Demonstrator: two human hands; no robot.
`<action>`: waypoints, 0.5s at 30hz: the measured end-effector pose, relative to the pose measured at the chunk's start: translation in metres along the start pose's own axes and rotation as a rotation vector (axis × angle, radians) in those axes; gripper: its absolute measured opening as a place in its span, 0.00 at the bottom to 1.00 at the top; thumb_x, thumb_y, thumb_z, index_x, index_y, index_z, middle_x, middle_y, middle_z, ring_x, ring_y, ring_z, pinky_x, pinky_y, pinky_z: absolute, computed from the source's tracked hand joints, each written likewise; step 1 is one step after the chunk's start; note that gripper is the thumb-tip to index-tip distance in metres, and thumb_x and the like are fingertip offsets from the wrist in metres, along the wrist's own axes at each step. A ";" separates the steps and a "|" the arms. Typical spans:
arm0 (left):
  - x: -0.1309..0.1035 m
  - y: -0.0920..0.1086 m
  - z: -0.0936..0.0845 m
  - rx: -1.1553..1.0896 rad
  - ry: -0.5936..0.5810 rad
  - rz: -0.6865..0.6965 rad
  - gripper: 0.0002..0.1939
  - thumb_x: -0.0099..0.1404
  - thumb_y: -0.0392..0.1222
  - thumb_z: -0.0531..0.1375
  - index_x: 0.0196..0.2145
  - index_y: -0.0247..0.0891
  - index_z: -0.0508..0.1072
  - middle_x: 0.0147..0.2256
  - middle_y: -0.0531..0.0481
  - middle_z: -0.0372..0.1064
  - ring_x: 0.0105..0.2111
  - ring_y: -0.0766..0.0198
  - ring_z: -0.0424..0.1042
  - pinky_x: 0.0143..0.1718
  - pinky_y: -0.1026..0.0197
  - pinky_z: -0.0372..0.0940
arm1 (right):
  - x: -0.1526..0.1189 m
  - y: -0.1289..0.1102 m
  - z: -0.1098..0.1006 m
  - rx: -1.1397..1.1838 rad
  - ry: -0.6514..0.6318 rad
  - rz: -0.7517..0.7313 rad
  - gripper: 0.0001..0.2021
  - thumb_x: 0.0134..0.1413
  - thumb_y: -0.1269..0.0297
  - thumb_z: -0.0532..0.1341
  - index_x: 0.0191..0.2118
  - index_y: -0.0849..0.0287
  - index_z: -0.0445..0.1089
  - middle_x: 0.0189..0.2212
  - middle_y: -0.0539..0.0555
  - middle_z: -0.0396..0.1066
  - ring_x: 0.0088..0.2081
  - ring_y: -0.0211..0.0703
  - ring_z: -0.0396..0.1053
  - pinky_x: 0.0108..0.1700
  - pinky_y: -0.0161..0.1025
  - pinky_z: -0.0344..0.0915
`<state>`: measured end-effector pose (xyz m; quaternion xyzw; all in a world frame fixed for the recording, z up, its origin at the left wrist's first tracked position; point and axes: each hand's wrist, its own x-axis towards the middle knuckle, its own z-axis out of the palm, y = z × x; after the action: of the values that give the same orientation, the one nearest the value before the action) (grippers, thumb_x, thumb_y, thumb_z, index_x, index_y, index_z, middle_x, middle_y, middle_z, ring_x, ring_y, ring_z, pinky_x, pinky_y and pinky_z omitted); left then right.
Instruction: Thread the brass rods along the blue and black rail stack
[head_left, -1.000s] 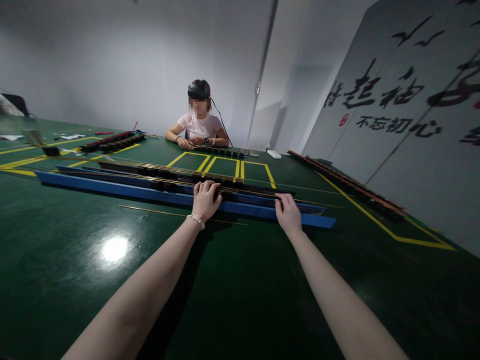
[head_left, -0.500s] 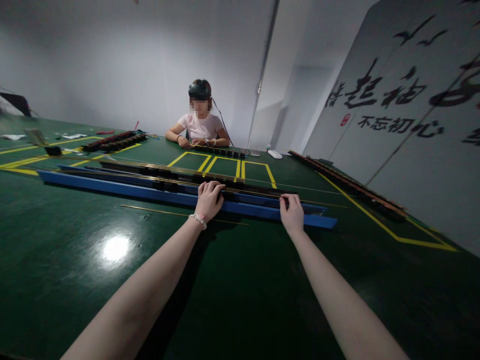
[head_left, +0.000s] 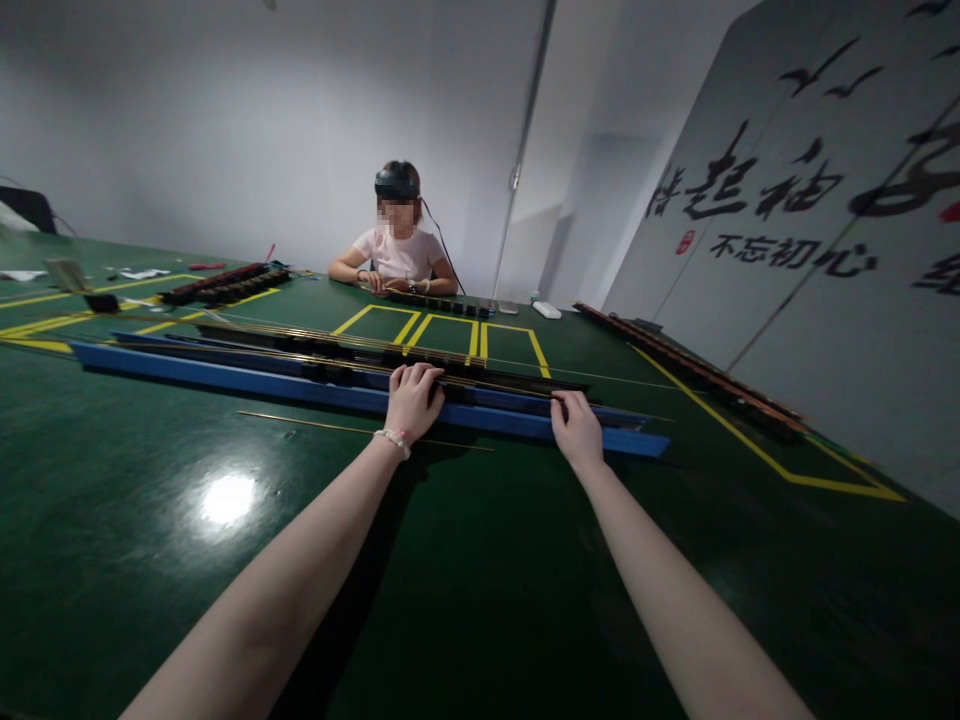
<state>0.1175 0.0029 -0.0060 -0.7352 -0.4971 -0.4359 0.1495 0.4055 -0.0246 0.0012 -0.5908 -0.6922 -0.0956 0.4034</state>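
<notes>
A long blue channel (head_left: 187, 372) runs across the green table, with dark strips and several thin gold-coloured rods (head_left: 315, 358) lying lengthwise over it. My left hand (head_left: 411, 400) is at the middle of the channel, fingers curled down over the rods; its fingertips are partly hidden, so what they grip is unclear. Farther right, my right hand (head_left: 577, 428) is closed in a pinch on a thin gold rod, which sticks out to the right past the fingers. One loose gold rod (head_left: 300, 421) lies on the table in front of the channel, passing behind my left wrist.
Across the table (head_left: 480, 600) sits another person (head_left: 401, 250) wearing a headset, hands on a row of dark blocks. Dark strip bundles lie at the back left (head_left: 225, 285) and along the right edge (head_left: 697, 365). Yellow tape (head_left: 536, 350) marks out rectangles.
My right hand and the thin rod in it have shifted slightly left along the channel. My left hand stays in nearly the same place. The whole view has moved a little.
</notes>
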 end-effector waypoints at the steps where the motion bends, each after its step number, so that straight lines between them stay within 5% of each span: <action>1: 0.000 0.000 0.000 0.003 0.000 0.000 0.14 0.64 0.40 0.53 0.48 0.42 0.67 0.48 0.47 0.68 0.50 0.57 0.65 0.58 0.50 0.50 | 0.000 -0.001 0.000 -0.004 -0.003 0.005 0.15 0.63 0.61 0.48 0.45 0.58 0.68 0.46 0.58 0.69 0.45 0.49 0.69 0.43 0.44 0.69; 15: -0.001 -0.007 -0.007 -0.035 0.046 -0.028 0.13 0.66 0.41 0.52 0.45 0.44 0.72 0.44 0.51 0.71 0.47 0.61 0.69 0.59 0.50 0.47 | 0.002 0.004 0.005 -0.061 0.016 -0.001 0.14 0.61 0.61 0.49 0.42 0.58 0.70 0.43 0.57 0.71 0.43 0.48 0.70 0.43 0.45 0.68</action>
<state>0.1084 0.0013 -0.0041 -0.7204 -0.4962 -0.4633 0.1417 0.4065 -0.0193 -0.0023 -0.6016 -0.6860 -0.1220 0.3906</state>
